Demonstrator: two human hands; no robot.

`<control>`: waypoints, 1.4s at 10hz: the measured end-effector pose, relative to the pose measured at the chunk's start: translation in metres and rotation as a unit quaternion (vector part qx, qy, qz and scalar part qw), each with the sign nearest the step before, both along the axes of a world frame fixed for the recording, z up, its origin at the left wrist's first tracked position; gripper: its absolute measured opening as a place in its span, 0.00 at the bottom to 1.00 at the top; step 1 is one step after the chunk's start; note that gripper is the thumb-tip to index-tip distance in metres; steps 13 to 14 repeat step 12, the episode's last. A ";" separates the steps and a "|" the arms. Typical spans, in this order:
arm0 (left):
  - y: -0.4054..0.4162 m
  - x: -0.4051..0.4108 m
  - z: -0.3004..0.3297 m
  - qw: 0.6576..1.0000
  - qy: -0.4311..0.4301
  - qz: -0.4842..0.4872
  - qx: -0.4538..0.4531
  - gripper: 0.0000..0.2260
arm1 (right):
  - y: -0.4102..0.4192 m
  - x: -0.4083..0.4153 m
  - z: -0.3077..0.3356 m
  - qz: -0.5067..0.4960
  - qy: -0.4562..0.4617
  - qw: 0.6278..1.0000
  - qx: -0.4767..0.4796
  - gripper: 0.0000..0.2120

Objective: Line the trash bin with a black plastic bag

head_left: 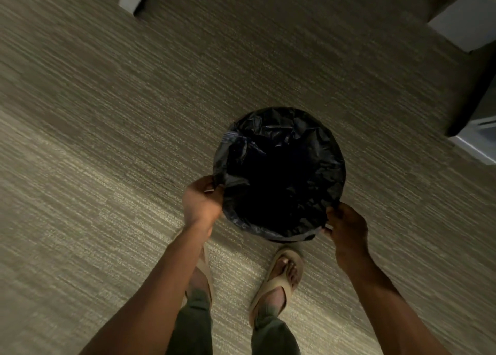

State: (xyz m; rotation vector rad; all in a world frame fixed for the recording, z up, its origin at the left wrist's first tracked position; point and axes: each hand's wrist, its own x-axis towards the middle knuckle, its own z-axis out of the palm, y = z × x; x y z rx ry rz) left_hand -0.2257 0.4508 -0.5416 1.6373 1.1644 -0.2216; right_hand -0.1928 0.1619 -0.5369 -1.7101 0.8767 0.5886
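Our left hand (pixel 202 201) and right hand (pixel 346 228) reach down, fingers pinching the crinkled black plastic bag (pixel 279 140) at opposite near edges of the round trash bin (pixel 292 238); no writing is readable.

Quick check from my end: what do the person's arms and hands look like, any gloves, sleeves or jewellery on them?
Both are bare: no gloves on the left hand or right hand, no sleeves on either forearm, and no watch, ring or band that I can make out in this dim, slightly blurred view.
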 end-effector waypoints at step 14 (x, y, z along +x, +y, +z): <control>0.328 0.059 -0.014 0.989 0.027 0.122 0.084 0.33 | 0.350 0.156 -0.004 0.252 -0.045 0.965 -0.066 0.23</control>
